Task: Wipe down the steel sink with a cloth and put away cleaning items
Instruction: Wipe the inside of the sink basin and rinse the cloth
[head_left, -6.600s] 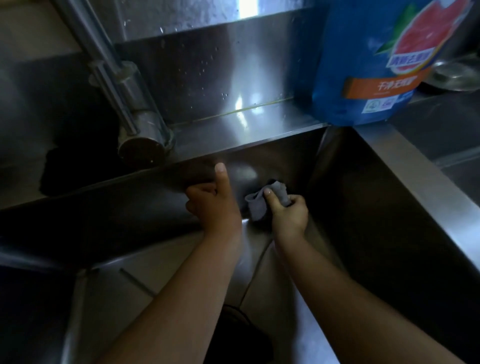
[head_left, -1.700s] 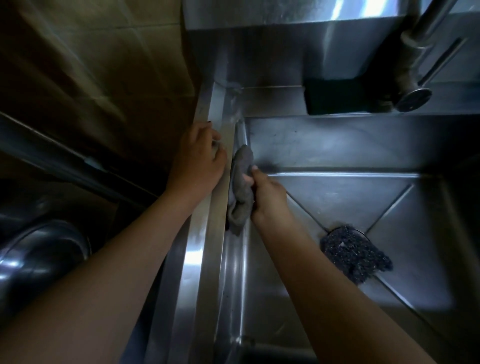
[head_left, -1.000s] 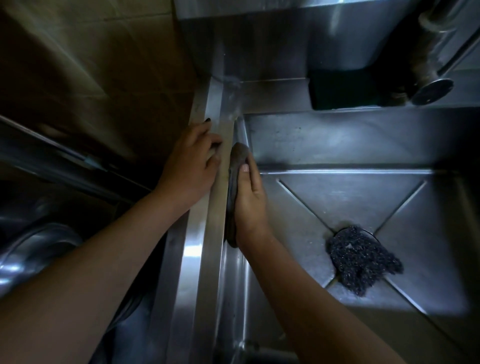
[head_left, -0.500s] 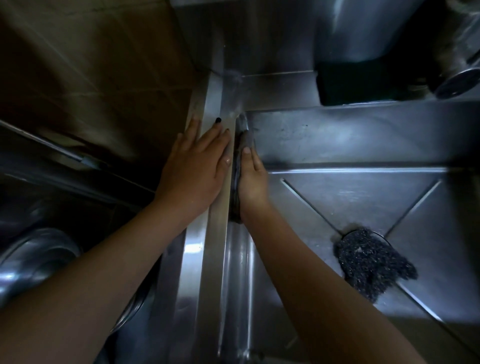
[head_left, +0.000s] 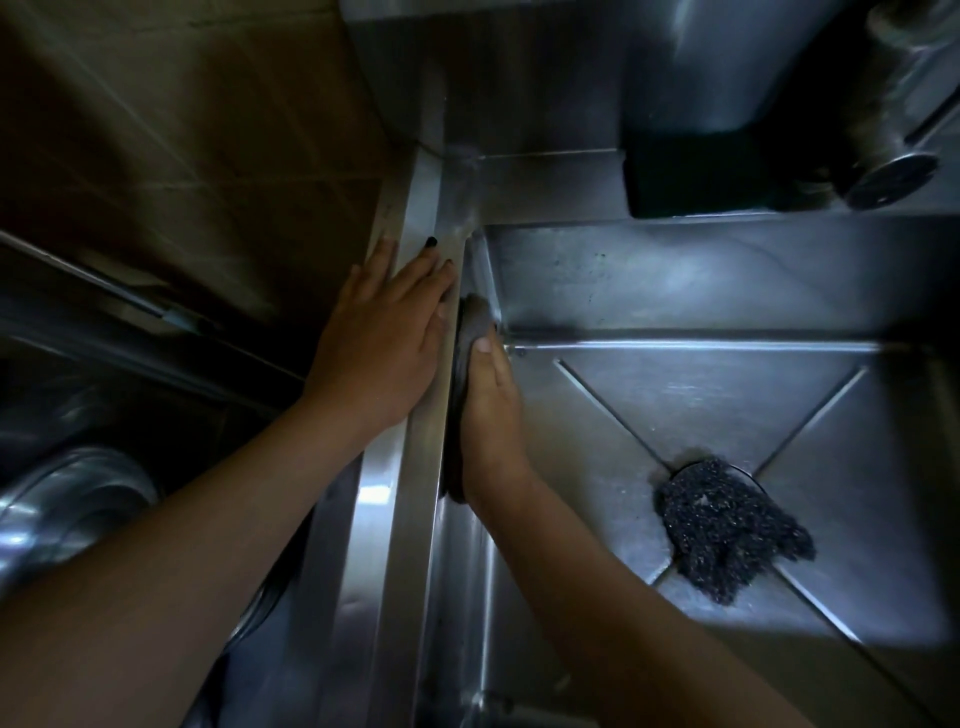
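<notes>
Your right hand (head_left: 491, 415) lies flat with its fingers straight and together. It presses the cloth (head_left: 470, 325) against the left inner wall of the sink (head_left: 410, 519), close to the back left corner. The cloth is caught between your palm and the steel. A dark fold shows past your fingertips and a little more below the heel of the hand.

Your left hand (head_left: 384, 338) rests palm down on the sink's left rim, just beside the right one and across the edge from it. Its fingers are straight and slightly spread, they point toward the back corner, and they hold nothing.

A dark scourer (head_left: 727, 540) sits over the drain in the basin floor, well apart from your right hand. A dark block (head_left: 701, 171) stands on the back ledge; what it is cannot be told in this light. Just beside it, at the upper right, is the faucet (head_left: 893, 156). Outside the sink at the lower left, a metal pot (head_left: 67, 509) is partly hidden by your left forearm.

The basin floor is steel, with creases running diagonally to the drain. A steel panel rises behind the ledge, and a tiled wall (head_left: 208, 130) fills the upper left. The room is dim, with a pale patch of light on the back wall and floor of the basin.
</notes>
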